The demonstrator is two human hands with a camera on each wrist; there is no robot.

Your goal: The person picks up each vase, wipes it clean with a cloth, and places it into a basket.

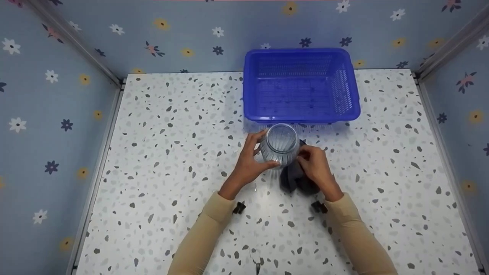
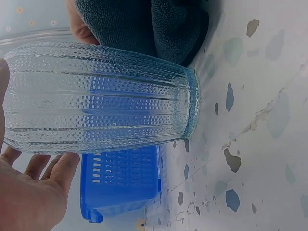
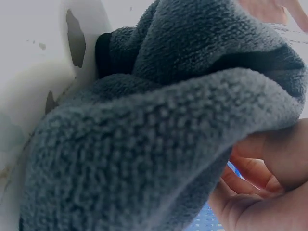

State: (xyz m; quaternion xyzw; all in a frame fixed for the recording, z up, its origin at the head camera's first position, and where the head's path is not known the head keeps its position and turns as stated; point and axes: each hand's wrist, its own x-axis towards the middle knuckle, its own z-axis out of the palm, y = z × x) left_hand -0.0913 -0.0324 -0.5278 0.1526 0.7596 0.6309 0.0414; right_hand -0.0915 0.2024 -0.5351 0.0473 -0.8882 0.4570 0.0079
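A clear ribbed glass jar [image 1: 282, 147] stands upright in front of the basket, its round mouth facing up. My left hand [image 1: 250, 160] grips it from the left, thumb at the near side and fingers behind. In the left wrist view the dotted, ribbed wall of the jar [image 2: 101, 98] fills the middle, its base close to the tabletop. My right hand [image 1: 316, 164] pinches a dark grey towel [image 1: 294, 177] at the jar's right side. Bunched folds of this towel [image 3: 130, 144] fill the right wrist view, partly hiding the fingers.
A blue plastic basket [image 1: 301, 118] with slotted sides stands behind the jar, near the back wall. The white speckled tabletop [image 1: 172, 152] lies between flower-patterned panels [image 1: 49, 133] at the left, back and right.
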